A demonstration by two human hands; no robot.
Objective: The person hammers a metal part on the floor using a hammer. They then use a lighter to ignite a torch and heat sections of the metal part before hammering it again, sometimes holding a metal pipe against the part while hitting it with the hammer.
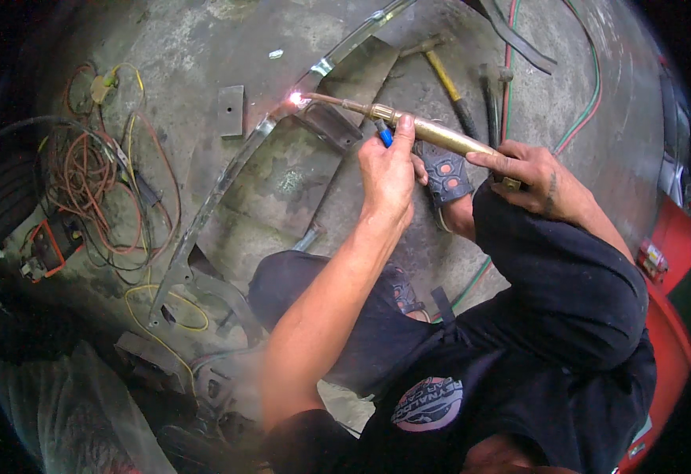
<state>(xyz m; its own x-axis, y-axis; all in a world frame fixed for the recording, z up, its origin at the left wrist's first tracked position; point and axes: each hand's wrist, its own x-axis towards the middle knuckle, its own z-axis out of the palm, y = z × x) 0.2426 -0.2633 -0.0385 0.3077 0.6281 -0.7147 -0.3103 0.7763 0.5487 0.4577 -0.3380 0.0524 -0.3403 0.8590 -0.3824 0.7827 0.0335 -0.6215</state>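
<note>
"Brass seems to be the metal of the torch; where is it held?"

"Aslant in the upper middle of the frame, its thin nozzle pointed toward the upper left."

"And how is it gripped?"

"With both hands. Its rear end is clamped by the fingers of the right hand, one finger being laid along the body. Nearer the nozzle it is clasped by the left hand, the thumb pressed against the brass and the other fingers curled, partly hidden. A blue piece is seen beside them; whether it is held cannot be told."

"What is reached by the nozzle?"

"A long metal strip, stretched from the top edge toward the lower left, where a pinkish-white glow is shown."

"What else is laid about?"

"On the concrete floor, a small plate is set left of the glow. A yellow-handled hammer and a dark-handled hammer are left at the upper right of centre, near red and green hoses; orange cable is heaped at the left"
</note>
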